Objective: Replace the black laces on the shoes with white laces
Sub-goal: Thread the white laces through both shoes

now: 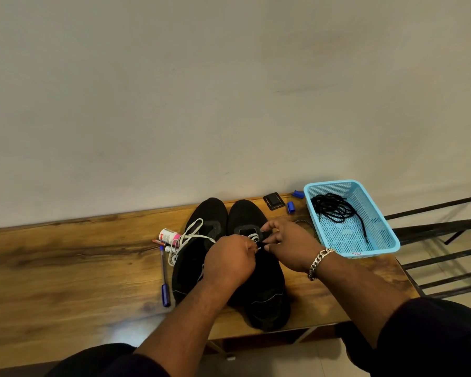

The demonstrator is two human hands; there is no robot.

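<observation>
Two black shoes (229, 257) stand side by side on the wooden worktop (65, 268), toes to the wall and heels at its near edge, with bare wood wide open to the left past a blue pen (164, 278) and a small bottle (169, 235), while a blue basket (375, 213) holding the black laces (333, 208) crowds the right end. Both forearms reach in over the right shoe: the left hand (230, 261) has its grip pinched on the white lace (253, 238) at the eyelets, and the right hand (290, 244), a chain bracelet (318, 262) at its wrist, has fingers closed on the same lace; another white lace (188, 235) lies loose over the left shoe. Red writing on the basket's rim is too small to read
</observation>
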